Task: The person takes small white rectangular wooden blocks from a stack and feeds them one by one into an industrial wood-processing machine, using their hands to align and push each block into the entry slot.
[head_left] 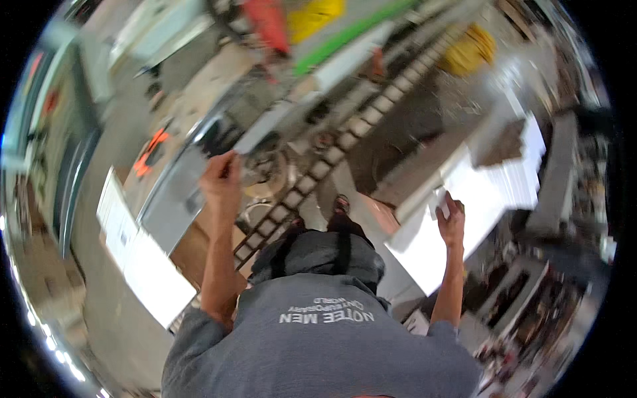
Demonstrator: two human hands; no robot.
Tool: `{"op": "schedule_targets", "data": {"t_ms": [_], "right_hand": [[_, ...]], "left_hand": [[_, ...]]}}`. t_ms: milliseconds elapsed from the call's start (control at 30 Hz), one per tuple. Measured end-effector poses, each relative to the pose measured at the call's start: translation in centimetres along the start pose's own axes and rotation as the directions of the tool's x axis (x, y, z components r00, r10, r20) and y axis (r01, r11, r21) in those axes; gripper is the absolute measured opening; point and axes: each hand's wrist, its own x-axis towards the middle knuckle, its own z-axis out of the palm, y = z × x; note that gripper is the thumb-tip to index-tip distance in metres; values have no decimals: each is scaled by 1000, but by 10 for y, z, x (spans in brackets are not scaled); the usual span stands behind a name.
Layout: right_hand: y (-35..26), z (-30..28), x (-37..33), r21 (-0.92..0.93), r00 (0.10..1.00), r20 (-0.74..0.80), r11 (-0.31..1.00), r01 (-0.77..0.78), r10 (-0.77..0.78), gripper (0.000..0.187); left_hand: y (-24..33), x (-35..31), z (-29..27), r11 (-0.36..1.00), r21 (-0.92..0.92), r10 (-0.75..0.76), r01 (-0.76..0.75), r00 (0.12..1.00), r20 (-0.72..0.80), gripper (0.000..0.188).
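My left hand (220, 178) is raised in front of me on the left, its fingers curled together. Whether something small sits in them, I cannot make out. Behind it in the picture lie a grey metal panel (174, 194) and a cluttered machine frame (269, 169). My right hand (452, 220) is closed over bright white sheets (488, 199) stacked on my right. Its thumb and fingers pinch a small pale piece (436, 200), too blurred to name. Several sheets at the far end of the stack lie fanned out unevenly.
A chain-like track (332, 154) runs diagonally past my feet. White boards (126, 229) stand at left beside brown cardboard (192, 249). An orange tool (151, 152) lies on a surface farther left. A yellow bag (470, 50) is at the far right, and a green bar (352, 34) crosses the far side.
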Motion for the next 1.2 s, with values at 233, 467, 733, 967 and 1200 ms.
{"op": "schedule_targets", "data": {"t_ms": [233,467,733,967,1200], "right_hand": [[-303,-2,52,275,564,-195,507,817,-802,57],[-496,74,56,299,98,-59,76,951,-993,57],[-501,102,25,371,315,-174,234,899,-933,36],[-502,114,16,497,516,-231,356,792,-825,38],[-507,122,19,532,582,-238,396,748,-778,44]], "left_hand": [[-5,-28,-44,999,-4,-32,32,983,-183,13],[-28,-44,-89,996,-9,-88,90,949,-304,16],[-63,-18,-106,983,100,-114,155,937,-330,19],[-63,16,-98,947,298,-62,119,979,-194,26],[-86,31,-78,974,225,59,15,947,-317,18]]}}
